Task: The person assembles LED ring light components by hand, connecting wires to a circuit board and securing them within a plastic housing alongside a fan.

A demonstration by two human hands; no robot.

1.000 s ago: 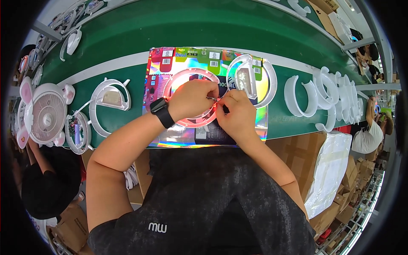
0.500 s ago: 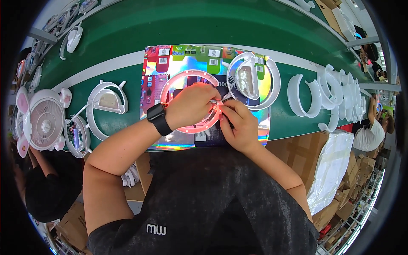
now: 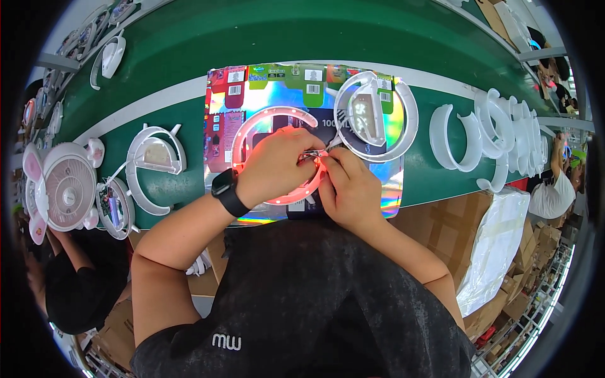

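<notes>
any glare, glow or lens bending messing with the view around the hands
Head view: rainbow glare streaks the shiny printed sheet; head view: the ring glows pinkish red with brighter dots, partly hidden by the left hand; head view: fisheye curves the white strip across the green tabletop, and the picture's corners are black.

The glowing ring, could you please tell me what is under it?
A shiny printed sheet shows under the glowing ring, with the green table beneath the sheet. The left hand covers much of the ring's middle, so what lies there cannot be seen.
</notes>
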